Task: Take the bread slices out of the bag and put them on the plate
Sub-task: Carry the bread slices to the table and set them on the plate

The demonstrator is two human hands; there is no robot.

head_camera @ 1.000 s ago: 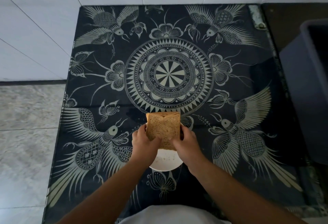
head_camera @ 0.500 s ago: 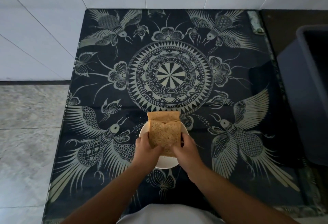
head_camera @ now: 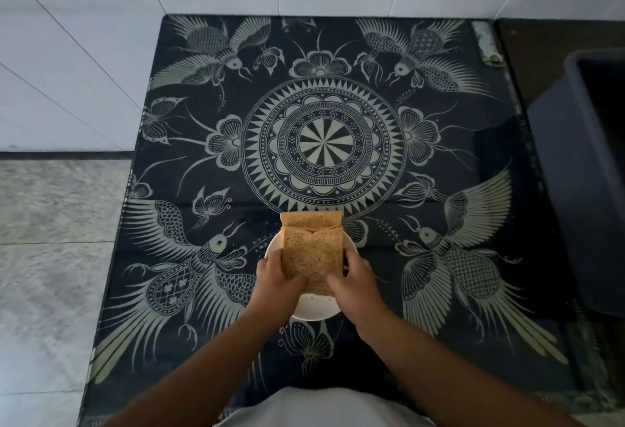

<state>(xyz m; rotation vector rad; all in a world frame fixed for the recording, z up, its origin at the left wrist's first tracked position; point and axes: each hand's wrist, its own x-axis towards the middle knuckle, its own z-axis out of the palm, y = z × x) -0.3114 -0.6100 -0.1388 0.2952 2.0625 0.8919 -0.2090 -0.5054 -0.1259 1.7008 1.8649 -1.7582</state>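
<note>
A stack of brown bread slices (head_camera: 313, 250) is held over a small white plate (head_camera: 313, 311) near the table's front edge. My left hand (head_camera: 275, 276) grips the stack's left side and my right hand (head_camera: 355, 279) grips its right side. The stack leans away from me, its top crusts showing at the far end. Both hands and the bread hide most of the plate. No bag shows in this view.
The table (head_camera: 321, 142) has a dark glass top with a pale mandala and bird pattern. A dark grey bin (head_camera: 588, 169) stands at its right side. White wall tiles run behind, and grey floor tiles (head_camera: 50, 240) lie to the left.
Both hands have lowered the bread stack slightly toward the plate and tilted it away from me, so its top crusts show. More of the plate's rim is visible on the left.
</note>
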